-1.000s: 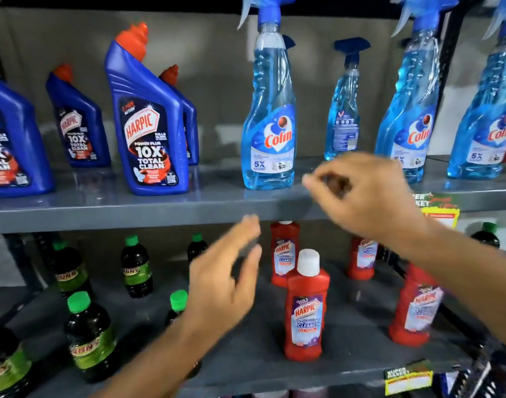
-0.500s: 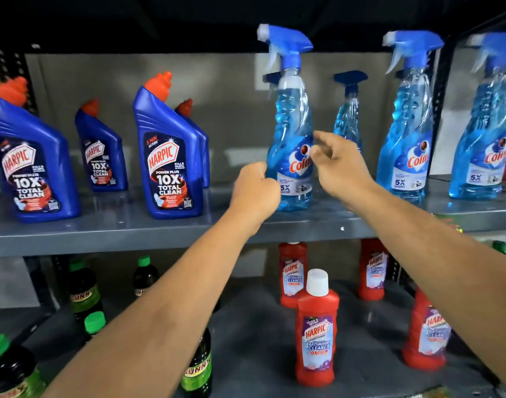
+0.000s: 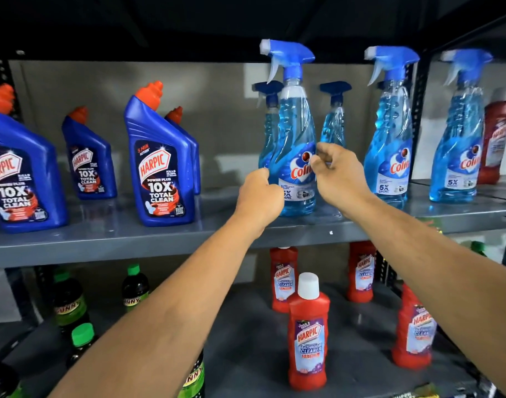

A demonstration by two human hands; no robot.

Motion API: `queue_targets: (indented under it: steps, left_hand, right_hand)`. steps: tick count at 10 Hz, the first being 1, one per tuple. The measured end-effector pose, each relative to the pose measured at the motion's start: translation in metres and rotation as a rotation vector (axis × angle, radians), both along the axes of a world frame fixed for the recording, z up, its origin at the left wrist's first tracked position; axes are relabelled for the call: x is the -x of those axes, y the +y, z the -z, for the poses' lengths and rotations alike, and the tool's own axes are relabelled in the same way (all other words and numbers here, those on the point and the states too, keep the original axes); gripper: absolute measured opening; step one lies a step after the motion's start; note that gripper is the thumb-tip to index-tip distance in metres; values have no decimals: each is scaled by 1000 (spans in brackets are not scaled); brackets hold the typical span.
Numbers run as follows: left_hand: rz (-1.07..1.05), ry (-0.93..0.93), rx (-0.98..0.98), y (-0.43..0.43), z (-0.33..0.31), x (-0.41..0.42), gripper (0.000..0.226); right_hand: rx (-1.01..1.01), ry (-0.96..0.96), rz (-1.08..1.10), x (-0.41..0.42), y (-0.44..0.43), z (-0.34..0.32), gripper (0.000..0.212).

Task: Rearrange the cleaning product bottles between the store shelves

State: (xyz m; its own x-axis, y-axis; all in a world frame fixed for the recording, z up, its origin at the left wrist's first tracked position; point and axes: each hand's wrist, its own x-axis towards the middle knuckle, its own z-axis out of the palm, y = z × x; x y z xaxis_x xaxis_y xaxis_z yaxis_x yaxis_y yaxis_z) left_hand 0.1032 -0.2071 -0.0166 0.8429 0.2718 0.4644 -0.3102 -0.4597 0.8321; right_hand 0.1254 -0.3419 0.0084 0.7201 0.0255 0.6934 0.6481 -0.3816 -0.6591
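A blue Colin spray bottle [image 3: 296, 133] stands upright at the front of the upper shelf [image 3: 131, 242]. My left hand [image 3: 259, 196] is curled into a fist against its lower left side and covers part of the label. My right hand [image 3: 339, 175] has its fingers curled at the bottle's right edge, level with the label. Neither hand wraps the bottle. Two smaller spray bottles stand behind it, one on the left [image 3: 270, 130] and one on the right [image 3: 333, 122], both partly hidden.
Blue Harpic bottles [image 3: 159, 168] fill the upper shelf's left side. More Colin bottles [image 3: 389, 145] and a red bottle [image 3: 496, 139] stand to the right. On the lower shelf [image 3: 246, 340] are red Harpic bathroom cleaners [image 3: 307, 334] and dark green-capped bottles [image 3: 69, 303].
Both hands have risen from in front of the lower shelf to the upper shelf and closed in on either side of the front Colin bottle. The camera has tilted upward.
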Motion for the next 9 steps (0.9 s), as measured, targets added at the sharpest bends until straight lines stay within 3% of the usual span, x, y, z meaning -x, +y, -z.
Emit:
queue_targets:
  steps: [2, 3, 4, 5, 6, 7, 8, 9]
  left_hand:
    - [-11, -39, -105, 0, -5, 40, 29]
    - [-58, -213, -172, 16, 3, 69, 49]
    - [-271, -470, -148, 64, 13, 109, 64]
    - [-413, -432, -29, 103, 13, 118, 62]
    - [-442, -152, 222, 138, 12, 117, 53]
    - [-368, -128, 311, 139, 10, 118, 36]
    - [-297, -125, 223, 141, 3, 122, 48]
    - [-315, -98, 177, 147, 0, 122, 42]
  right_hand:
    - [40, -23, 69, 0, 3, 1, 38]
    - [90, -269, 134, 13, 8, 5, 40]
    - [277, -417, -51, 41, 39, 13, 36]
    - [436, -329, -179, 58, 73, 19, 41]
    - [522, -40, -299, 69, 122, 24, 43]
    - [463, 108, -332, 71, 146, 28, 36]
    - [367, 180, -290, 73, 161, 29, 30]
    - [353, 198, -272, 75, 162, 25, 28]
